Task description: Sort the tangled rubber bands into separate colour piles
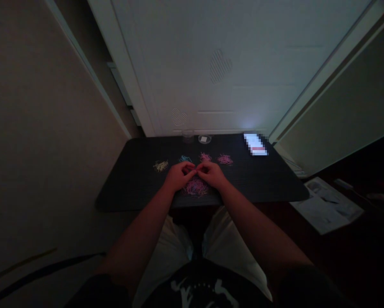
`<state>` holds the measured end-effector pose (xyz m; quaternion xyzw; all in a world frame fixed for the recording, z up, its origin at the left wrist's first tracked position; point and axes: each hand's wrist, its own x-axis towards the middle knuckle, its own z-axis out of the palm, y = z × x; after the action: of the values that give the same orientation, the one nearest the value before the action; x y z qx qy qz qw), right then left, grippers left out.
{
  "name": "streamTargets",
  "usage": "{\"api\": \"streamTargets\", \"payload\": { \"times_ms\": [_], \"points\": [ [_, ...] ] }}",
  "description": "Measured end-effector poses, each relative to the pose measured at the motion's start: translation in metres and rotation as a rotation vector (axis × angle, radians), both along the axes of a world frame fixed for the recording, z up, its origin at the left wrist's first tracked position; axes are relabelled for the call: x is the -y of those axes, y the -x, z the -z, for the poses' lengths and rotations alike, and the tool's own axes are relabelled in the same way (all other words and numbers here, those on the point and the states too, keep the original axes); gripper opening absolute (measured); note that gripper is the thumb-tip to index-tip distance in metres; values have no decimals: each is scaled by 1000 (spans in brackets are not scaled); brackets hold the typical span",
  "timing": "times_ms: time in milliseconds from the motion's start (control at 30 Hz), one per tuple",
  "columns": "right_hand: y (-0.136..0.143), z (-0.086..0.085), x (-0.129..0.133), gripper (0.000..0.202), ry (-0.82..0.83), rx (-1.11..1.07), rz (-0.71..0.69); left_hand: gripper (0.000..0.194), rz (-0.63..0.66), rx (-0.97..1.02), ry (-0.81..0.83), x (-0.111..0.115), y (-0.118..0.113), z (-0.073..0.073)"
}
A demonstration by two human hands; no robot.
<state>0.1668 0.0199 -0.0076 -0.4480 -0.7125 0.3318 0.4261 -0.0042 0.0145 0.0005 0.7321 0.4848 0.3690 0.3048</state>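
Observation:
My left hand [180, 175] and my right hand [212, 174] meet fingertip to fingertip over a mixed pile of thin coloured strands [195, 187] on a black mat [130, 179]. The fingers of both hands are pinched together above the pile; the light is too dim to show what lies between them. Farther back lie small sorted heaps: a yellowish heap [161, 165], a blue heap [185, 159], a pink heap [206, 157] and a magenta heap [225, 159].
A clear cup [188, 136] and a small round dish [204, 139] stand at the mat's far edge. A lit phone screen [255, 144] lies at the far right corner. A white door stands behind. Papers [326, 205] lie on the floor at right.

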Motion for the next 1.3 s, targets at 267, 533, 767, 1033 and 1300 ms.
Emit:
{"api": "streamTargets", "payload": {
  "times_ms": [267, 533, 767, 1033, 1300],
  "points": [
    [0, -1, 1, 7, -29, 51, -10, 22, -10, -52, -13, -1, 1, 0],
    [0, 0, 0, 9, -27, 31, 33, 20, -26, -55, -19, -2, 1, 0],
    [-1, 2, -3, 8, -4, -68, 73, 19, -83, -22, -15, -2, 1, -1],
    [2, 0, 1, 17, -43, 2, 17, 20, -37, -5, -25, -3, 2, 0],
    [2, -1, 1, 8, -87, 21, 32, 19, -13, -8, -22, -2, 1, 1]
  ]
}}
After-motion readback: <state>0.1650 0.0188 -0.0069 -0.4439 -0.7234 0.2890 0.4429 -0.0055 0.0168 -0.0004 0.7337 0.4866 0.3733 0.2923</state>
